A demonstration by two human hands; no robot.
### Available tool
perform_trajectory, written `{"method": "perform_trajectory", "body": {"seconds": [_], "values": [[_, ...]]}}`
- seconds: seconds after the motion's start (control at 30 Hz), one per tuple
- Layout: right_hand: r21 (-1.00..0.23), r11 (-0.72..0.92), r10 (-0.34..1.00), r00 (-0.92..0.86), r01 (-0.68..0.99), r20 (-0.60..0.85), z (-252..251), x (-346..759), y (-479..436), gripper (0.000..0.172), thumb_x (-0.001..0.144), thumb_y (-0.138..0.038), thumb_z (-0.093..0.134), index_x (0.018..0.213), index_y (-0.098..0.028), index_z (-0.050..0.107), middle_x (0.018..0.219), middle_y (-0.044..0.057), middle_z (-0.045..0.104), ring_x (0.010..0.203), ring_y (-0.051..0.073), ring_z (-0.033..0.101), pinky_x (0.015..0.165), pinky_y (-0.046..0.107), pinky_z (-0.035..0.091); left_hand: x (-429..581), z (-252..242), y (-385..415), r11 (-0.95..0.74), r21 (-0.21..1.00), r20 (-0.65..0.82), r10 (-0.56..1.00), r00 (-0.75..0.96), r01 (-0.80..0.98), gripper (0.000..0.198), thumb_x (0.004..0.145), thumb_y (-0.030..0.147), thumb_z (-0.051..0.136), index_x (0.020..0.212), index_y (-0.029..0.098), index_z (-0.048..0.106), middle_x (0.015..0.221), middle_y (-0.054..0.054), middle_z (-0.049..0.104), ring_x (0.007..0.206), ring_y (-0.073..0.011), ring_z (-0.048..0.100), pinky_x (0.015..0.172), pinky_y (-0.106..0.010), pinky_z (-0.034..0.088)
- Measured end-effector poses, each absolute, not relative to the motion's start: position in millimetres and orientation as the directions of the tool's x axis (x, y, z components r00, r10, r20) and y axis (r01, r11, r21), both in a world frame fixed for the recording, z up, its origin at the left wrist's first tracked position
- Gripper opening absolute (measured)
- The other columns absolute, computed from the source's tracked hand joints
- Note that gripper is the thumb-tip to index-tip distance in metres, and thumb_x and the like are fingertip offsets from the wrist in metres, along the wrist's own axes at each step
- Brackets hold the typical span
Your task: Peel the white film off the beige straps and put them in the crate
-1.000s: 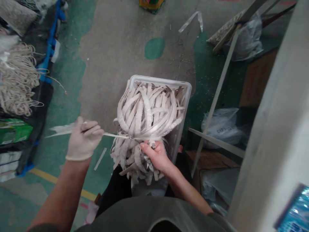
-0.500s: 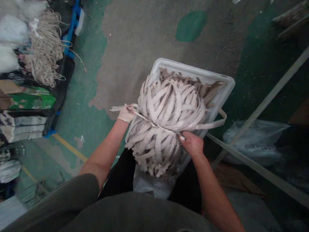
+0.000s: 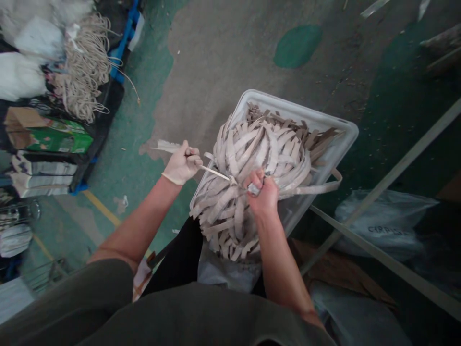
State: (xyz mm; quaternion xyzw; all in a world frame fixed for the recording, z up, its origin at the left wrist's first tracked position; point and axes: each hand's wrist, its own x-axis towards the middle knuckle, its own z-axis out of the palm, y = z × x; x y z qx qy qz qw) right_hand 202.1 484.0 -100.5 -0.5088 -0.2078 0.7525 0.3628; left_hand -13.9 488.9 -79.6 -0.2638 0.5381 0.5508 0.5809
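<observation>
A large bundle of pale flat strips (image 3: 248,149) rests on a white plastic bin (image 3: 295,106), its middle drawn in by a cord. My left hand (image 3: 182,163), in a pale glove, is closed round one end of the thin cord (image 3: 216,172) to the left of the bundle; a pale strip end sticks out beyond it. The cord runs taut to the bundle's middle. Over that middle, my right hand (image 3: 262,192) is closed, with something small and whitish at its fingers that I cannot make out.
Coiled rope (image 3: 84,67), white bags (image 3: 21,77) and a green carton (image 3: 59,137) lie on the left beside a blue rack edge. Pale metal bars (image 3: 389,264) cross on the right near a clear plastic bag (image 3: 385,221). Darker strips (image 3: 319,139) lie inside the bin.
My left hand has moved left, away from the bundle, pulling the cord out. My right hand has moved left and up, from the bundle's right side to its middle. The view has shifted slightly.
</observation>
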Motion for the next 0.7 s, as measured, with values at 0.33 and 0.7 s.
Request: {"method": "perform_trajectory", "body": {"seconds": [0.33, 0.7], "values": [[-0.693, -0.685, 0.714, -0.393, -0.223, -0.579, -133, 271, 473, 0.04, 0.08, -0.05, 0.061, 0.061, -0.023, 0.039, 0.049, -0.007, 0.024, 0.044, 0.01, 0.021, 0.047, 0.025, 0.02, -16, -123, 467, 0.317, 0.268, -0.954, 0.222, -0.203, -0.91, 0.046, 0.106, 0.04, 0.031, 0.065, 0.019, 0.031, 0.052, 0.006, 0.041, 0.034, -0.0038, 0.031, 0.041, -0.018, 0.035], [-0.803, -0.56, 0.593, -0.577, 0.204, -0.561, -192, 298, 443, 0.045, 0.09, -0.047, 0.051, 0.122, -0.018, 0.064, 0.059, -0.005, 0.045, 0.053, 0.013, 0.039, 0.054, 0.026, 0.032, 78, -76, 533, 0.569, 0.543, -0.704, 0.709, 0.034, -0.617, 0.054, 0.099, 0.046, 0.051, 0.053, 0.017, 0.047, 0.056, -0.003, 0.056, 0.043, -0.0098, 0.051, 0.048, -0.027, 0.04]]}}
